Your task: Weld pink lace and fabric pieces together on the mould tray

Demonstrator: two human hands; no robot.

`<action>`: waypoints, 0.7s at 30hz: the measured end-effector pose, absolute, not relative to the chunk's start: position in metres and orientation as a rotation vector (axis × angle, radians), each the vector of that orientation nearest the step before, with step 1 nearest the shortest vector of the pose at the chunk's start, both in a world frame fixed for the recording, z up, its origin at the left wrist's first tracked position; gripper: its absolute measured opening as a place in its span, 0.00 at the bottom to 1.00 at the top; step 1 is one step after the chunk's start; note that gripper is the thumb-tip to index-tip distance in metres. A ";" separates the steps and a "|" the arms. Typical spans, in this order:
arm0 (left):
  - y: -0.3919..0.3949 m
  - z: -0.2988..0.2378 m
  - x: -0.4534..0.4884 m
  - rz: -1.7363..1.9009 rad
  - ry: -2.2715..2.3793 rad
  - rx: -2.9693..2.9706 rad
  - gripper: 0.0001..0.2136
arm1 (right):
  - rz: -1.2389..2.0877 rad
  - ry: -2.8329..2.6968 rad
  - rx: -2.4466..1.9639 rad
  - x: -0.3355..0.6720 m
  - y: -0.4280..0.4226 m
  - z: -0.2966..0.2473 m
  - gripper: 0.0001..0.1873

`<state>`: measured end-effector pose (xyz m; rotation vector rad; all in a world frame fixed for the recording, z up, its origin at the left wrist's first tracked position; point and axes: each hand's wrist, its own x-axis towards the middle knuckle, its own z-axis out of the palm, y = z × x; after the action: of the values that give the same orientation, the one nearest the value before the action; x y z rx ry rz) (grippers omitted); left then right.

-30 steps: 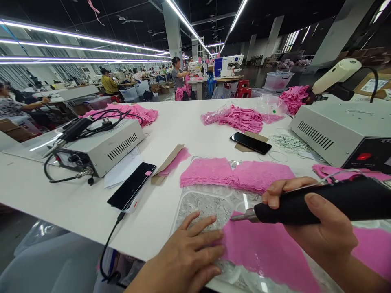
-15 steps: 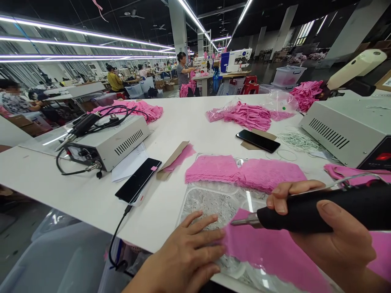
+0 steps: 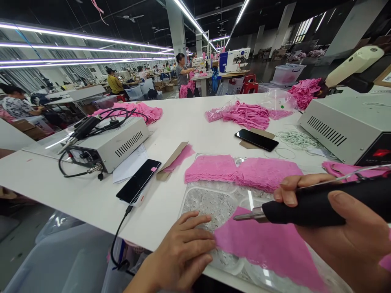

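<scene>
White worktop (image 3: 189,122), long, running away from the camera. Grey control box (image 3: 345,126) at far right, a red light on its front panel. A second grey box (image 3: 113,142) sits at left with black cables coiled on top.

Near edge: a clear textured sheet (image 3: 210,203) lies flat on the worktop. The pink lace piece (image 3: 269,244) lies on this sheet, spread out, between the two hands. Just behind it is a stack of pink lace (image 3: 241,171), two heaps side by side at the sheet's far edge.

Black-handled tool (image 3: 320,201) is held level, its metal tip pointing left at the upper left corner of the lace piece. Whether the tip touches the cloth cannot be told.

Right hand (image 3: 345,232): grip wrapped tight round the tool's handle, thumb on top, forefinger along the far side. Left hand (image 3: 183,252): grip spread flat, palm down on the sheet, fingertips on the left edge of the lace piece.

A black phone (image 3: 139,181) lies beside the second box with a cable plugged in. Another phone (image 3: 256,139) lies farther back, near loose white elastic loops (image 3: 297,140).
</scene>
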<state>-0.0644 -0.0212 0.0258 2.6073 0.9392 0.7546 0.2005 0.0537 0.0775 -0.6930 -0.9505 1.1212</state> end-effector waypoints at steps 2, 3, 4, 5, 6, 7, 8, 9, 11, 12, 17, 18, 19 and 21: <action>-0.019 0.028 -0.063 0.843 0.940 2.606 0.12 | 1.077 -0.922 -0.750 0.210 0.055 0.084 0.07; -0.017 0.029 -0.061 0.871 0.945 2.618 0.12 | 1.052 -0.913 -0.772 0.215 0.056 0.087 0.06; -0.013 0.030 -0.058 0.883 0.951 2.638 0.11 | 1.026 -0.908 -0.788 0.221 0.057 0.089 0.05; -0.008 0.032 -0.055 0.875 0.957 2.662 0.11 | 0.998 -0.906 -0.798 0.226 0.058 0.090 0.05; -0.003 0.034 -0.050 0.849 0.951 2.691 0.12 | 0.962 -0.904 -0.803 0.231 0.059 0.090 0.05; 0.003 0.035 -0.045 0.805 0.936 2.719 0.12 | 0.929 -0.901 -0.804 0.235 0.060 0.089 0.05; 0.009 0.036 -0.039 0.741 0.918 2.743 0.13 | 0.906 -0.893 -0.803 0.239 0.060 0.087 0.05; 0.015 0.037 -0.034 0.667 0.901 2.760 0.13 | 0.901 -0.888 -0.799 0.241 0.060 0.085 0.05; 0.025 0.037 -0.026 0.511 0.881 2.773 0.15 | 0.919 -0.885 -0.778 0.241 0.060 0.080 0.05; 0.028 0.036 -0.023 0.434 0.881 2.771 0.16 | 0.934 -0.894 -0.757 0.240 0.060 0.077 0.06; 0.035 0.030 -0.023 0.260 0.897 2.770 0.18 | 0.999 -0.984 -0.648 0.231 0.059 0.071 0.09; 0.035 0.029 -0.024 0.269 0.895 2.773 0.18 | 1.009 -0.997 -0.636 0.231 0.060 0.070 0.09; 0.034 0.028 -0.025 0.285 0.890 2.775 0.18 | 1.019 -1.007 -0.627 0.231 0.060 0.070 0.09; 0.033 0.027 -0.027 0.325 0.881 2.777 0.18 | 1.034 -1.019 -0.612 0.233 0.061 0.069 0.09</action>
<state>-0.0267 0.0335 0.0268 2.7769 0.8814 0.3245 0.2326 0.0605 0.0688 -0.6121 -1.0194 1.0337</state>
